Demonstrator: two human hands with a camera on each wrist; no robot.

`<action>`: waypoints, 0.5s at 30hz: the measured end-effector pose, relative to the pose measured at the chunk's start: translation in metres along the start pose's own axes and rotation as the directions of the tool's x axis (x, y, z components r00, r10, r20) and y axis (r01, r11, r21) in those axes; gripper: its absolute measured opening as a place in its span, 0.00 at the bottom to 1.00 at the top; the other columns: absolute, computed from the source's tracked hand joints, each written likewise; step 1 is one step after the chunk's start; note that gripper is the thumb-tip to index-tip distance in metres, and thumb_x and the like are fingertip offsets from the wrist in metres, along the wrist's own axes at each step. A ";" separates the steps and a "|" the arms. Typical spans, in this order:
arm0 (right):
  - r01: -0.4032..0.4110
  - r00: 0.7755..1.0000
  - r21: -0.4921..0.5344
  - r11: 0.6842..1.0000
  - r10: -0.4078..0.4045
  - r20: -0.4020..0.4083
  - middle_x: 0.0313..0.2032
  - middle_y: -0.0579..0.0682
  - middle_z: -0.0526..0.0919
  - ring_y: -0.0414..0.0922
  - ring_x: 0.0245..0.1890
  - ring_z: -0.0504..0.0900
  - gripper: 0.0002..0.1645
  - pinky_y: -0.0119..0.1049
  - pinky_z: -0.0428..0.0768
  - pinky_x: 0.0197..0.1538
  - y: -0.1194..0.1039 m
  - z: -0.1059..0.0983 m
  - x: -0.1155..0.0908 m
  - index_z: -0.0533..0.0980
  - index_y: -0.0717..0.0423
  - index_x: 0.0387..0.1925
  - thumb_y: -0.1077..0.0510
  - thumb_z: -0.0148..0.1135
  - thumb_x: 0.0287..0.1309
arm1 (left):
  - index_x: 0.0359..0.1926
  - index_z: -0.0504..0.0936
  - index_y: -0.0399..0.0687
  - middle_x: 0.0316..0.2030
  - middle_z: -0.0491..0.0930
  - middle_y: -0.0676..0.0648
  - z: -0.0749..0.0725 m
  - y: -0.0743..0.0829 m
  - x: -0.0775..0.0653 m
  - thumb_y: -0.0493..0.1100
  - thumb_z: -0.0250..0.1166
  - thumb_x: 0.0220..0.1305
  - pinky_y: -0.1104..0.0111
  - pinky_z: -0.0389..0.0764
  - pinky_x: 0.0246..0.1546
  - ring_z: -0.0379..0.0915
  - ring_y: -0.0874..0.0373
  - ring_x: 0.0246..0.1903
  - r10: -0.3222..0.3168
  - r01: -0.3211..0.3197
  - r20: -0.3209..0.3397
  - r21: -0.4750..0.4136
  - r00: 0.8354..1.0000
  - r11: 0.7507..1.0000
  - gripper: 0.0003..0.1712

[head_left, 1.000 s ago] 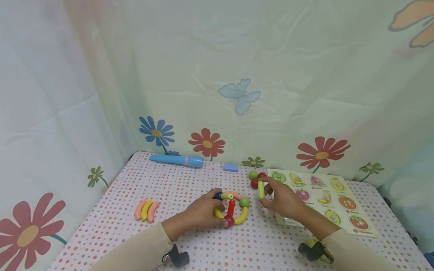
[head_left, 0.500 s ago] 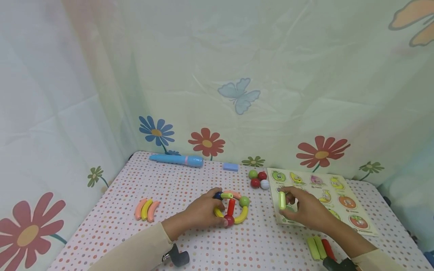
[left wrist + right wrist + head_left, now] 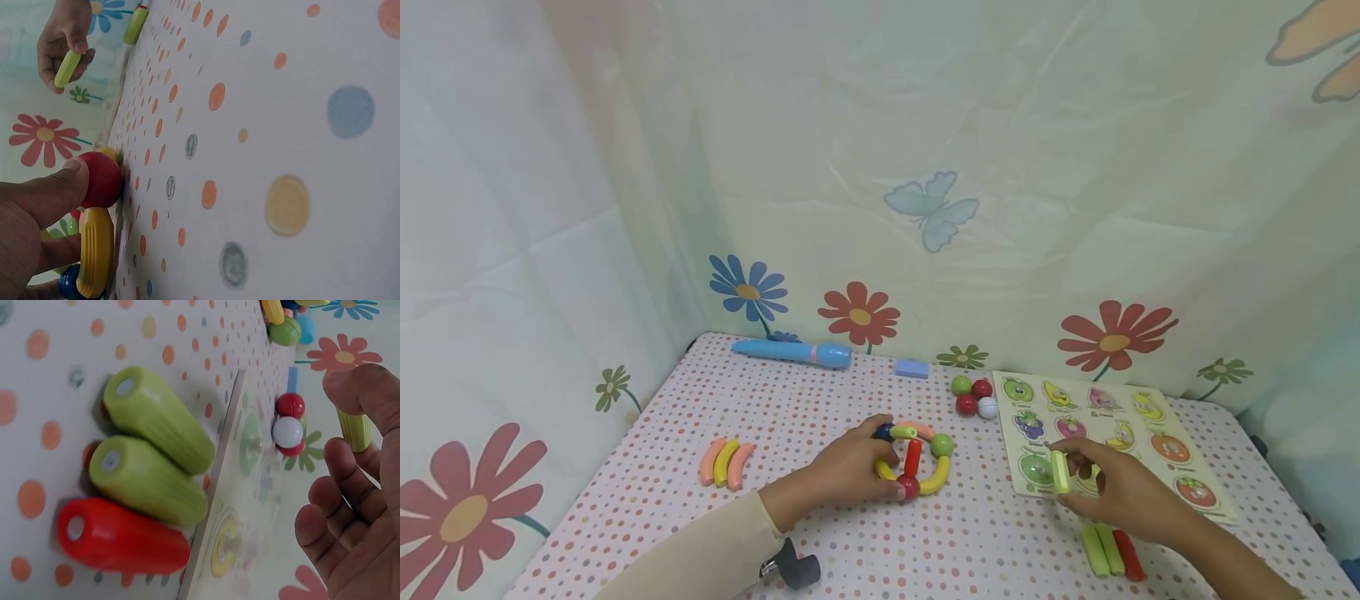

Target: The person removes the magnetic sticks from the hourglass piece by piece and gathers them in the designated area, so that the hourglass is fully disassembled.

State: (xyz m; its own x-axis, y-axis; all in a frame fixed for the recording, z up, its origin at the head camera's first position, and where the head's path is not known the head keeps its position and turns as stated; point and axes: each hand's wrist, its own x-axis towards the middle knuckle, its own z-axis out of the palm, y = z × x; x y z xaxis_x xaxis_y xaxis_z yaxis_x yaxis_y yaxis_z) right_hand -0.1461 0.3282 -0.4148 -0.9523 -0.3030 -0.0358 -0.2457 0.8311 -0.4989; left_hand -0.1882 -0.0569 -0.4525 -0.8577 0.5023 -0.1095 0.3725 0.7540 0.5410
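My left hand (image 3: 846, 468) grips a small ring of magnetic building pieces at mid-table. Its thumb lies on a red ball (image 3: 104, 180), with fingers by a dark blue ball (image 3: 883, 432). Yellow curved rods (image 3: 936, 477), a pink curved rod (image 3: 921, 430) and a green ball (image 3: 942, 445) complete the ring. A red straight rod (image 3: 913, 458) and a light green rod (image 3: 902, 432) extend from those balls. My right hand (image 3: 1120, 492) pinches another light green magnetic rod (image 3: 1060, 472) between thumb and fingers, raised above the near edge of the fruit puzzle board (image 3: 1011, 433).
Two green rods (image 3: 159, 419) and a red rod (image 3: 125, 537) lie side by side near the board. Several loose balls (image 3: 966, 405) sit left of it. Curved rods (image 3: 726, 463) lie far left; a blue wand-like object (image 3: 790, 352) and blue block (image 3: 912, 368) line the back.
My right hand has carried the green rod rightward and nearer, from beside the loose balls to the board's near edge, uncovering the white ball and the loose rods. The left hand stays put.
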 end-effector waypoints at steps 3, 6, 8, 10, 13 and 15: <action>-0.011 1.000 0.007 1.000 0.010 0.011 0.36 0.45 0.74 0.41 0.35 0.71 0.40 0.31 0.75 0.34 0.006 -0.003 -0.007 0.76 0.57 0.60 0.50 0.83 0.47 | 0.44 0.89 0.57 0.76 0.60 0.47 0.000 0.000 0.001 0.61 0.78 0.55 0.53 0.74 0.63 0.62 0.46 0.71 -0.005 0.005 0.002 -0.001 1.000 1.000 0.21; 0.007 1.000 0.019 1.000 -0.007 0.005 0.36 0.44 0.74 0.39 0.34 0.71 0.40 0.31 0.74 0.32 0.012 -0.006 -0.014 0.75 0.57 0.61 0.51 0.82 0.48 | 0.44 0.89 0.57 0.76 0.60 0.47 0.001 0.000 0.001 0.61 0.78 0.55 0.52 0.73 0.63 0.61 0.46 0.72 -0.010 0.010 0.002 -0.004 1.000 1.000 0.21; -0.003 1.000 0.017 1.000 0.003 -0.003 0.35 0.44 0.73 0.37 0.34 0.71 0.39 0.31 0.74 0.31 0.016 -0.007 -0.018 0.76 0.56 0.60 0.50 0.82 0.48 | 0.44 0.89 0.57 0.76 0.60 0.47 0.001 0.000 0.001 0.61 0.78 0.54 0.52 0.73 0.63 0.61 0.46 0.72 -0.010 0.010 0.001 -0.006 1.000 1.000 0.21; -0.025 1.000 0.010 1.000 0.025 -0.002 0.35 0.44 0.73 0.37 0.33 0.70 0.39 0.30 0.74 0.31 0.019 -0.008 -0.022 0.76 0.55 0.60 0.50 0.82 0.48 | 0.44 0.89 0.57 0.76 0.60 0.47 0.001 0.000 0.001 0.61 0.78 0.54 0.52 0.73 0.63 0.61 0.46 0.72 -0.011 0.011 0.000 -0.008 1.000 1.000 0.21; -0.062 0.998 0.000 0.998 0.062 0.005 0.35 0.45 0.73 0.37 0.33 0.70 0.39 0.30 0.75 0.32 0.025 -0.009 -0.026 0.76 0.54 0.60 0.50 0.83 0.46 | 0.44 0.89 0.58 0.76 0.59 0.48 0.001 0.000 0.001 0.60 0.79 0.53 0.53 0.75 0.62 0.62 0.46 0.71 -0.016 0.016 0.001 -0.010 1.000 1.000 0.21; -0.078 0.997 -0.004 0.997 0.078 0.015 0.35 0.46 0.72 0.38 0.32 0.70 0.40 0.30 0.74 0.31 0.029 -0.009 -0.030 0.76 0.55 0.60 0.50 0.83 0.46 | 0.45 0.89 0.59 0.76 0.58 0.48 0.002 0.000 0.002 0.61 0.79 0.53 0.54 0.76 0.61 0.63 0.46 0.70 -0.023 0.024 0.002 -0.008 1.000 1.000 0.21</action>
State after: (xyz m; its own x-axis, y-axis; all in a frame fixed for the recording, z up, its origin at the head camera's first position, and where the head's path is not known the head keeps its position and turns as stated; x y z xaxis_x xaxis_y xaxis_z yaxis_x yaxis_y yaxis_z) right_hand -0.1265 0.3654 -0.4200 -0.9657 -0.2441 -0.0881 -0.1711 0.8541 -0.4912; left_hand -0.1891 -0.0555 -0.4540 -0.8655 0.4854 -0.1240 0.3495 0.7624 0.5446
